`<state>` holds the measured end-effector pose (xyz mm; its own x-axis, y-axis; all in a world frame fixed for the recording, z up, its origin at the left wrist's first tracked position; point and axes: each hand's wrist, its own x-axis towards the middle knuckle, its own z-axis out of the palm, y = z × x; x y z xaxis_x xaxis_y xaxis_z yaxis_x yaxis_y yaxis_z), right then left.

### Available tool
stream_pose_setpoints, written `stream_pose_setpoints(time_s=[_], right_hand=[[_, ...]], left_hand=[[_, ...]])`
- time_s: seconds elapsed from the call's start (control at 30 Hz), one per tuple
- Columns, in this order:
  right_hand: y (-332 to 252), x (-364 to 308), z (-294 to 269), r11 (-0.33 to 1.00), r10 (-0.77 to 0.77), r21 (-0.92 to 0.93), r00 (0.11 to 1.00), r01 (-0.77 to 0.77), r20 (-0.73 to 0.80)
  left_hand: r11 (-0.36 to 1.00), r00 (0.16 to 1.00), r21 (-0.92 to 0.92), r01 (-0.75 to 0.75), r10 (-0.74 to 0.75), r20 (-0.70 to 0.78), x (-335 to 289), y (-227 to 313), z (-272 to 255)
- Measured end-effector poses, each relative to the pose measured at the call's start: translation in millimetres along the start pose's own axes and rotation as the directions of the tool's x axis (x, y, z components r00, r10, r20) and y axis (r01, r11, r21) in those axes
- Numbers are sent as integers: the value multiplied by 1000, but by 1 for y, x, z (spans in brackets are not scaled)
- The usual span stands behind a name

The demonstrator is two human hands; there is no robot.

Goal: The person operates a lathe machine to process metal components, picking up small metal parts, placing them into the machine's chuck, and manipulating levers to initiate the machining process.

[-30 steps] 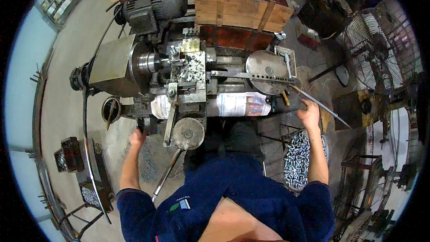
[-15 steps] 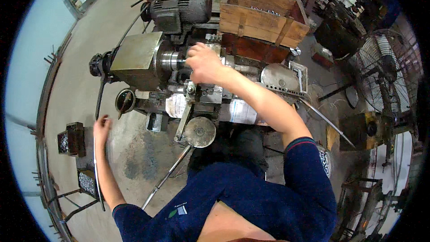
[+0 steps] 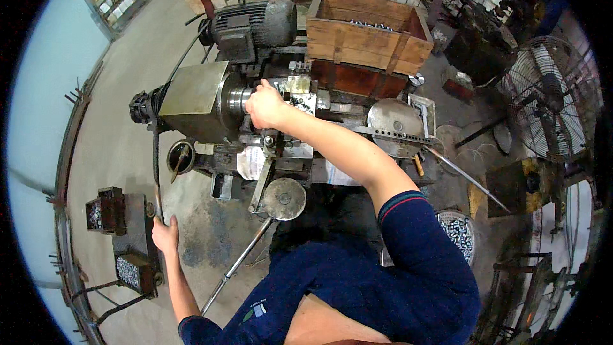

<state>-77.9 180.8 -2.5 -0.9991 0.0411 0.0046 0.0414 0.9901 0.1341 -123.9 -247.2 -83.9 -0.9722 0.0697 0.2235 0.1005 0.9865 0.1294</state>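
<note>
My right hand (image 3: 265, 106) is at the bright round chuck (image 3: 238, 99) of a lathe-like machine, its fingers closed beside the chuck's face. Whatever lies between those fingers is hidden by the hand. To its right sits the machine's tool slide (image 3: 300, 99), with dark chips on it. My left hand (image 3: 165, 235) is low on the left, its fingers around the lower part of a long dark lever (image 3: 157, 166) and the thumb lifted. That lever hangs from the left end of the metal headstock (image 3: 195, 92).
Behind stand a motor (image 3: 255, 23) and a wooden crate (image 3: 367, 32) of small metal parts. Small bins (image 3: 105, 212) of parts stand at left, a basket (image 3: 456, 236) of parts at right. A round handwheel-like disc (image 3: 285, 199) sits before me; a fan (image 3: 546, 99) is far right.
My right hand has moved left to the chuck, uncovering the tool slide. My left hand has dropped lower and slightly right, and the lever has swung right.
</note>
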Motion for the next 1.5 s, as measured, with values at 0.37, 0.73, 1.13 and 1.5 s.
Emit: stream_pose_setpoints(time_s=[0.37,0.73,1.13,1.5], right_hand=[[150,-98,-79,880,392,41,674,-474,-625],[76,-327,82,576,641,722,760,-385,-107],[89,-623,202,-70,870,-140,-128,-988,475],[126,-609,207,22,785,-142,-71,-990,615]], left_hand=[[568,801,-783,254,331,500,64,-39,24],[632,804,-684,365,156,574,60,-86,34],[814,838,-577,58,275,472,55,-52,27],[831,848,-556,16,284,448,55,-49,22]])
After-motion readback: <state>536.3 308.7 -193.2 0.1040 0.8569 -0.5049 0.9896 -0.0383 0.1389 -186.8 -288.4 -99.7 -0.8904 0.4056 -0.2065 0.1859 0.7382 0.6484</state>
